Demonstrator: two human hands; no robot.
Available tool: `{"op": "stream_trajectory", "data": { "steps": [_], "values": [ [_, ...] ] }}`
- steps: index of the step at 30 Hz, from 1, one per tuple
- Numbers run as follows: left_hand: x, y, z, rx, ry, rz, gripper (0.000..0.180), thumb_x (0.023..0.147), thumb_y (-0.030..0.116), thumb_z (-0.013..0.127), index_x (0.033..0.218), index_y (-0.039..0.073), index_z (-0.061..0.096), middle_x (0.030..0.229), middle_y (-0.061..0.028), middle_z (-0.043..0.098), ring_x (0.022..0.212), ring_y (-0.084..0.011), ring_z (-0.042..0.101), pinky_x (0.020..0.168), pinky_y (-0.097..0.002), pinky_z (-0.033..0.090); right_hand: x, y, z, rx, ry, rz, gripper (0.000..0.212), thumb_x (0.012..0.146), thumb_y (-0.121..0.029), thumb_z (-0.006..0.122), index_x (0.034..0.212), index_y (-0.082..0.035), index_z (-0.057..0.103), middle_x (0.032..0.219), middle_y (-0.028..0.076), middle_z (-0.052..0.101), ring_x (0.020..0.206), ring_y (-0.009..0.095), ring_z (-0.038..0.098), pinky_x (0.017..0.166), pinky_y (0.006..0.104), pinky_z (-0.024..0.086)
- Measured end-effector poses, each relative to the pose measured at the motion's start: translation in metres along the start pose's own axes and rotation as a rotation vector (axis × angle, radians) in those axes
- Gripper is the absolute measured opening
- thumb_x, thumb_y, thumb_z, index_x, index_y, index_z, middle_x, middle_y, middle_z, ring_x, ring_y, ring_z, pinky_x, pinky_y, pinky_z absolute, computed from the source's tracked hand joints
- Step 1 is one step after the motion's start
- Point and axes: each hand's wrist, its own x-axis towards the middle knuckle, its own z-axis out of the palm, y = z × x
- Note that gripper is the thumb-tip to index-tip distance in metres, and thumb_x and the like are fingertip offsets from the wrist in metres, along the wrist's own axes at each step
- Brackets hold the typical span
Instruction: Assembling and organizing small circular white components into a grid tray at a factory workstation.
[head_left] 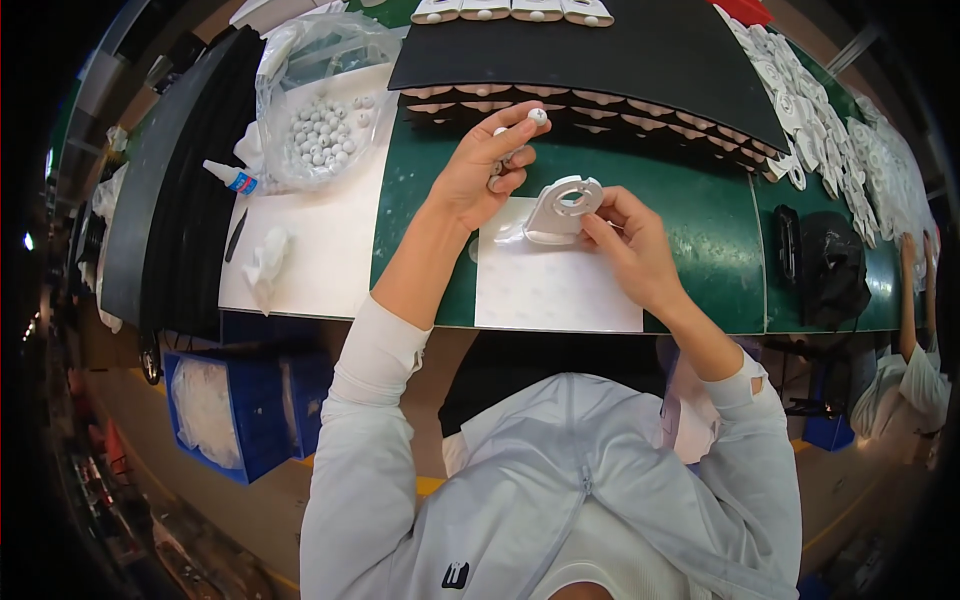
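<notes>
Between the thumb and a finger of my left hand [480, 170] is a small white ball [538, 117]. More white balls show in the curl of its other fingers, partly hidden. My right hand [632, 240] pinches a flat white plastic part [567, 208] with a round hole at one end. That part is tilted up above a white sheet [560, 285] at the table's near edge. The two hands are apart, the left one farther from me and higher. To the left, a clear plastic bag [285, 100] lies open with many similar balls in it.
A stack of black boards [590, 55] with white parts between layers stands at the back. Glue bottle [232, 177], crumpled tissue [267, 262] and a dark thin tool [237, 235] lie left. White parts [800, 110] pile up right, near a black bag [835, 265]. Another person's hands [910, 255] show far right.
</notes>
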Motion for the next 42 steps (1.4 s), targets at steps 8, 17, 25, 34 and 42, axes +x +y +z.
{"op": "stream_trajectory", "data": {
  "steps": [8, 17, 25, 34, 42],
  "values": [
    [-0.002, 0.0, -0.001, 0.026, 0.006, 0.002, 0.023, 0.082, 0.013, 0.061, 0.103, 0.007, 0.054, 0.094, -0.0036, 0.054, 0.058, -0.0032, 0.038, 0.037, -0.0134, 0.025, -0.002, 0.007, 0.006, -0.182, 0.001, -0.059, 0.012, 0.087, -0.007, 0.051, 0.098, -0.001, 0.051, 0.085, 0.001, 0.056, 0.074, 0.006, 0.052, 0.068, 0.0197, 0.044],
    [-0.003, 0.001, 0.002, -0.002, 0.014, -0.007, 0.024, 0.083, 0.019, 0.062, 0.101, 0.005, 0.055, 0.092, -0.004, 0.055, 0.056, -0.0023, 0.039, 0.036, -0.0132, 0.025, -0.005, 0.005, 0.006, -0.197, 0.032, -0.089, 0.01, 0.086, -0.004, 0.052, 0.096, -0.002, 0.052, 0.086, 0.001, 0.054, 0.071, 0.006, 0.05, 0.064, 0.0202, 0.044],
    [-0.003, 0.0, 0.003, 0.065, -0.011, -0.014, 0.036, 0.084, 0.01, 0.058, 0.118, 0.005, 0.048, 0.102, -0.0041, 0.053, 0.059, -0.0022, 0.037, 0.038, -0.012, 0.027, -0.004, 0.001, 0.011, -0.489, -0.019, -0.307, 0.011, 0.085, -0.001, 0.052, 0.096, -0.002, 0.052, 0.085, 0.003, 0.054, 0.072, 0.01, 0.052, 0.061, 0.0228, 0.044],
    [-0.009, -0.005, 0.015, 0.295, 0.016, -0.087, 0.021, 0.074, 0.009, 0.069, 0.092, 0.009, 0.058, 0.071, 0.0043, 0.051, 0.056, -0.0012, 0.041, 0.042, -0.015, 0.027, 0.012, 0.007, -0.015, 0.573, 0.135, -0.081, 0.022, 0.092, -0.015, 0.046, 0.112, -0.006, 0.045, 0.106, 0.006, 0.052, 0.096, 0.015, 0.052, 0.082, 0.0303, 0.044],
    [-0.012, -0.009, 0.022, 0.42, -0.033, -0.128, 0.019, 0.073, 0.011, 0.07, 0.088, 0.008, 0.06, 0.066, 0.0032, 0.051, 0.051, -0.0013, 0.04, 0.041, -0.0152, 0.027, 0.012, 0.004, -0.015, 0.672, 0.141, -0.022, 0.023, 0.092, -0.015, 0.044, 0.113, -0.007, 0.044, 0.108, 0.005, 0.052, 0.098, 0.014, 0.051, 0.084, 0.0298, 0.043]
  ]
}}
